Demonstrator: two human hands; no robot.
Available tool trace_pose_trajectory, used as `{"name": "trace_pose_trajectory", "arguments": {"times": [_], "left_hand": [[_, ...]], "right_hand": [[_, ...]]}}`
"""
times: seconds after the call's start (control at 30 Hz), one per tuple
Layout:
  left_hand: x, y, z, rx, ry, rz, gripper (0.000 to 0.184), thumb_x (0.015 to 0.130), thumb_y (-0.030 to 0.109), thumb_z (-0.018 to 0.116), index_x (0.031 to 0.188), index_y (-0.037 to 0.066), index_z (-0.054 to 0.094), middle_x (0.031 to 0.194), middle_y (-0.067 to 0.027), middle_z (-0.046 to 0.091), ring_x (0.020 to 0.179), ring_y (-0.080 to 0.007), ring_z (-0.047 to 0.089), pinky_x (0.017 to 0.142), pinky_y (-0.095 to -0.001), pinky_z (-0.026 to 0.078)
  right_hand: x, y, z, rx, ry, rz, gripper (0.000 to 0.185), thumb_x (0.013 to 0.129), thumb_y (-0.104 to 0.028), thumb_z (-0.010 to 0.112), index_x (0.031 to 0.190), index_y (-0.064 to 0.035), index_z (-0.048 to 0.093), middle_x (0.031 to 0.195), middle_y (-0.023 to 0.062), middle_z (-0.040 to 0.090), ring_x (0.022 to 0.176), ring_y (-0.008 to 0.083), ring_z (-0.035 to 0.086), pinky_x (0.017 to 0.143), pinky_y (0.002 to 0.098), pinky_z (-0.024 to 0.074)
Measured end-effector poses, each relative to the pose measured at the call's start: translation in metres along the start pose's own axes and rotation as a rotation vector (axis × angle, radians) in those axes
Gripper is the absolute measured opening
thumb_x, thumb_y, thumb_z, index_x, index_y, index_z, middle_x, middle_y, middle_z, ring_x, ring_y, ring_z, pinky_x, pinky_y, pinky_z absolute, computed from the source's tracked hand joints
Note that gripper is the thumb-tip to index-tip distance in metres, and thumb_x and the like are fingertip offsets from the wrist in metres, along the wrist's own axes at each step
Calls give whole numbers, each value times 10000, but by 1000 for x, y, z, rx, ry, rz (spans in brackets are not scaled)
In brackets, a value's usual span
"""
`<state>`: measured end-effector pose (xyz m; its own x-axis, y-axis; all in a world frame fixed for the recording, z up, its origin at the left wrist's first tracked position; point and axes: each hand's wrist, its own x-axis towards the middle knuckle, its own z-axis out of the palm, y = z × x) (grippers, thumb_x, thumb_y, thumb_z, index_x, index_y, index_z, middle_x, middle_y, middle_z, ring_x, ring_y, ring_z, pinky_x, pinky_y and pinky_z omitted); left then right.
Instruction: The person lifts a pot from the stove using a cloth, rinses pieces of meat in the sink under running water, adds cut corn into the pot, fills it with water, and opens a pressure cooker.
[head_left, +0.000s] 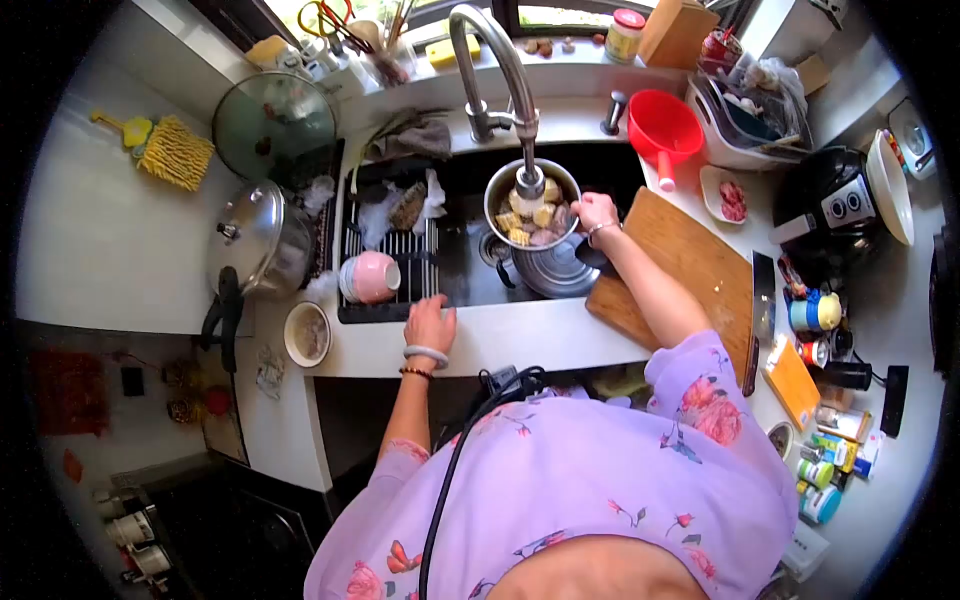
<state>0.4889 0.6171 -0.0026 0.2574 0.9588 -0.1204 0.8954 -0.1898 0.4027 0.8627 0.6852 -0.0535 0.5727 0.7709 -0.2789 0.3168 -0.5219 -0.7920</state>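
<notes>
A steel pot with chunks of food in it is under the faucet, over the sink. My right hand is closed on the pot's right side, at its handle. Below the pot, a round metal lid or pan is in the sink. My left hand lies on the sink's front edge with its fingers apart and nothing in it. Just left of that hand, pink bowls lie on their side on the drying rack.
A wooden cutting board and a knife are to the right. Behind them are a red strainer or scoop and a dish of meat. A pressure cooker and a bowl stand at the left.
</notes>
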Motion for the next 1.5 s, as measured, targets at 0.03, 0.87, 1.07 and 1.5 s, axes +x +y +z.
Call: {"name": "trace_pose_trajectory", "arguments": {"times": [0.03,0.87,1.07,1.5], "left_hand": [[2,-4,2,-30,44,26,280,829,258,602,1044,79,623,1048,-144,606,1010,-344,544,868,-428,453],[146,61,26,-1339,-353,-435,92,858,67,604,826,70,518,626,-4,516,485,-102,483,467,-253,430],[154,64,25,-1326,-349,-419,112,815,-11,580,783,43,487,619,-27,489,486,-119,462,426,-257,357],[154,63,26,-1260,-332,-498,70,845,20,584,845,33,515,796,-93,602,689,-195,628,563,-384,589]], "right_hand": [[-1,-4,-1,54,-28,46,175,643,-239,657,703,-75,662,701,125,651,635,232,618,594,383,481],[-43,-26,11,493,-111,300,47,699,25,623,739,50,619,777,167,655,623,286,661,548,447,586],[-35,-29,10,485,-176,369,15,736,42,598,732,27,595,702,144,626,627,274,662,573,460,593],[-28,-16,20,432,-122,220,25,718,10,604,703,10,624,685,100,622,582,203,622,532,389,563]]}}
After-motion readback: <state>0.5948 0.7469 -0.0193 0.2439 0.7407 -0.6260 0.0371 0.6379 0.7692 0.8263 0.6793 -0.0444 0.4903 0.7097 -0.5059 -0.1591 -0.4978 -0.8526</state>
